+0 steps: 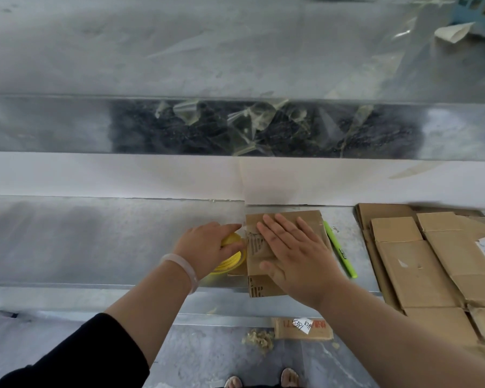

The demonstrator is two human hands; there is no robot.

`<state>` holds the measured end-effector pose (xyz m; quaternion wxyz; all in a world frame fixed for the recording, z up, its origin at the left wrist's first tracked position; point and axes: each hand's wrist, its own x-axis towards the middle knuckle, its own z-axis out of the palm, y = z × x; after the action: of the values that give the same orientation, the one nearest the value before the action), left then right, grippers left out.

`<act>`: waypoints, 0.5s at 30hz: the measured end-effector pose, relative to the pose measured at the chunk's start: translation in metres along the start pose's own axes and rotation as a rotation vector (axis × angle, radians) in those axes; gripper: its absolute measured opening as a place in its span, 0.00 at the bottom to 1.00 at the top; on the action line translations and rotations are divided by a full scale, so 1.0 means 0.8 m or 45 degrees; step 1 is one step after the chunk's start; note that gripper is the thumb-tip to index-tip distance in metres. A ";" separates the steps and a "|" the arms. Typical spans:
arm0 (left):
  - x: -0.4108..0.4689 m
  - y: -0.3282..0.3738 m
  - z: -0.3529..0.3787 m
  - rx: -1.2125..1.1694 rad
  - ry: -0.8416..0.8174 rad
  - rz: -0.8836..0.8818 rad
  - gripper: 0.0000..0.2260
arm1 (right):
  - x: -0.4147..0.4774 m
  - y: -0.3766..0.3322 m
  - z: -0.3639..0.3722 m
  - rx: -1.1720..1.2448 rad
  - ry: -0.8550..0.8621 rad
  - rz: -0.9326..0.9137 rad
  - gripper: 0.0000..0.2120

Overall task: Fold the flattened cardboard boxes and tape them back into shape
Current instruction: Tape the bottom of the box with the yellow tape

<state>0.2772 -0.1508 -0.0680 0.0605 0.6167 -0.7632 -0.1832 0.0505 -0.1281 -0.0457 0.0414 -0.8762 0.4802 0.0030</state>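
A small brown cardboard box (pixel 256 285) lies on the metal workbench (pixel 95 242), with printed marks on its left side. My right hand (pixel 294 256) presses flat on top of it, fingers straight and spread. My left hand (pixel 207 247) grips a yellow tape roll (pixel 230 264) just left of the box, its fingers reaching to the box's left edge where clear tape shows. A stack of flattened cardboard boxes (pixel 420 264) lies at the right of the bench.
A green marker (pixel 338 247) lies between the box and the stack. Loose clear tape strips hang on the metal ledge (pixel 249 127) behind. On the floor lie a labelled cardboard piece (pixel 303 329) and paper scraps (pixel 259 340). My feet show at the bottom.
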 end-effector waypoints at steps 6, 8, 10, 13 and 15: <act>-0.020 -0.021 -0.011 -0.382 0.042 0.146 0.19 | 0.003 0.004 0.005 -0.020 -0.040 0.013 0.34; -0.022 -0.020 -0.014 -0.414 0.096 0.128 0.15 | 0.002 0.004 0.004 -0.017 -0.034 0.011 0.33; -0.021 -0.016 -0.016 -0.369 0.141 0.086 0.14 | 0.002 0.004 0.003 -0.006 -0.017 0.003 0.33; -0.018 -0.013 -0.017 -0.245 0.159 0.063 0.13 | 0.002 0.006 0.002 0.012 -0.012 -0.005 0.32; -0.017 -0.016 -0.017 -0.081 0.135 0.058 0.14 | 0.003 0.009 0.003 -0.002 -0.022 -0.023 0.32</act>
<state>0.2962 -0.1427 -0.0580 0.1246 0.6056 -0.7667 -0.1730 0.0460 -0.1334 -0.0490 0.0448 -0.8805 0.4719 0.0108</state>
